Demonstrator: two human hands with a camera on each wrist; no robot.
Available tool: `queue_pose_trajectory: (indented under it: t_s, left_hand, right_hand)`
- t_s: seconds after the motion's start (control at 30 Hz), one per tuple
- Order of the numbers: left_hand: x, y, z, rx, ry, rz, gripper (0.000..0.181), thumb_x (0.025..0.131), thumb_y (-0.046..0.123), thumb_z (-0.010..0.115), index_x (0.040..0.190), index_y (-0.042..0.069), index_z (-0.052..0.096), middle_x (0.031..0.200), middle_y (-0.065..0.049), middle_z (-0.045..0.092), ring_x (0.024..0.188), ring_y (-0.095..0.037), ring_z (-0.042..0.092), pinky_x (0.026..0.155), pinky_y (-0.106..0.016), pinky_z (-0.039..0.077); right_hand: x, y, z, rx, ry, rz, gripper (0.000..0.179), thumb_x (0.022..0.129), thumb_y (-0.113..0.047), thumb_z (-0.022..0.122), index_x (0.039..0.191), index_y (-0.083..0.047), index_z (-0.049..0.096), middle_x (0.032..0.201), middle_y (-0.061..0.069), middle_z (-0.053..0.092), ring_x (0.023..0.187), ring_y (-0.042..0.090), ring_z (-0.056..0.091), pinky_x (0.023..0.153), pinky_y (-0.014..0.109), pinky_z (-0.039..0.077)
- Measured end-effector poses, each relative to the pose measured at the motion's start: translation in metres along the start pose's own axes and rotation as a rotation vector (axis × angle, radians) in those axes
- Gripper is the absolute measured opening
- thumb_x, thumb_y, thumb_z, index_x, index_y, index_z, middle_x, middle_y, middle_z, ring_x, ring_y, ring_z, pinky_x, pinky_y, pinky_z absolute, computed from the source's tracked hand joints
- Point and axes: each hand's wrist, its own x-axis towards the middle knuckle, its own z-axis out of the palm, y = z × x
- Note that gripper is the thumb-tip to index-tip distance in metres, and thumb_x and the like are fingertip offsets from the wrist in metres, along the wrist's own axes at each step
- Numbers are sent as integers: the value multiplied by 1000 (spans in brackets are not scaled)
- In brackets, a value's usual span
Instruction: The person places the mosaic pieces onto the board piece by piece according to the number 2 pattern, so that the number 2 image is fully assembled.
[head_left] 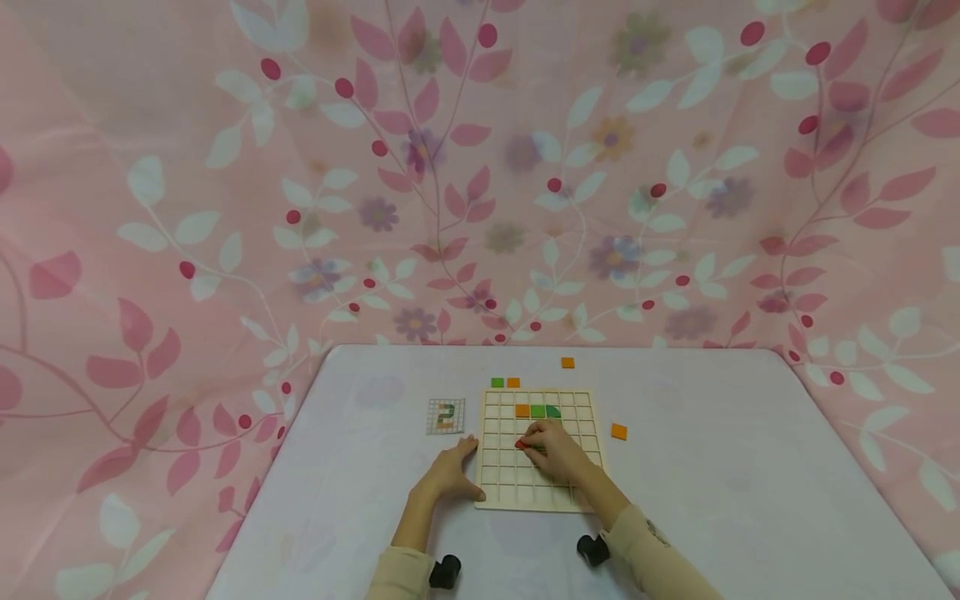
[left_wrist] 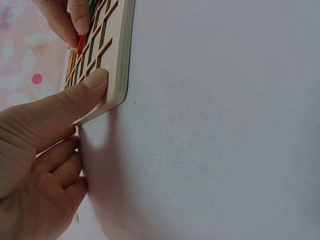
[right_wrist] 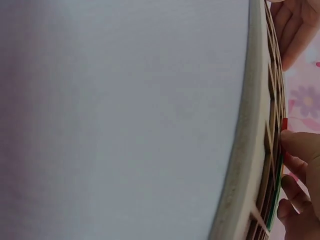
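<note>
A square wooden grid board [head_left: 498,492] lies on the table. My right hand [head_left: 558,454] pinches a small red tile [head_left: 521,444] between thumb and fingertips, close over the board's middle cells; the red also shows at the fingertips in both wrist views. My left hand [head_left: 450,473] holds the board by its near left corner, thumb [left_wrist: 95,80] on the top rim and the other fingers bent along the side. In one row sit an orange tile [head_left: 522,411], a green tile [head_left: 537,411] and a darker green rounded tile [head_left: 553,411]. Some green shows beneath my right hand, mostly hidden.
Left of the board lies a small gridded pattern card [head_left: 446,417]. Beyond the board's far edge are a green tile [head_left: 497,382] and two orange tiles [head_left: 567,363]; another orange tile [head_left: 618,432] is to the right. A flowered pink curtain [head_left: 480,208] hangs behind the table.
</note>
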Motion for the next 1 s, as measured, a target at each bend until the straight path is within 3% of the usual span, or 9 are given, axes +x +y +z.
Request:
queue_pose_trajectory:
  t_s: [0.37,0.67,0.83,1.0]
  left_hand:
    - [1,1,-1,2,4,-12,96,56,9,88,139,-4,41,148,-19,33,137,-41,26,111,-57,21]
    - [0,-1,2,13,2,21,94,57,6,88,137,-6,41,147,-22,34,137,-43,26,111,-56,23]
    - [-1,-1,1,12,6,21,95,56,7,88,137,-6,41,147,-21,34,137,-42,26,111,-56,23]
    - [-1,0,0,-4,2,9,95,56,8,88,138,-5,41,148,-20,34,137,-41,26,111,-57,22]
  right_hand:
    - [-4,2,8,-88,107,4,13,83,-9,70,95,-7,76,104,5,66,95,22,52,80,38,50]
    - [-2,1,6,11,130,103,13,82,-9,71,92,-2,75,99,9,70,93,24,56,81,41,50]
    - [-2,2,8,64,163,134,18,82,-8,71,97,0,73,99,9,72,88,22,56,75,37,51]
    - [-10,12,10,154,306,79,19,78,-3,73,97,2,73,96,10,72,86,23,60,74,36,52]
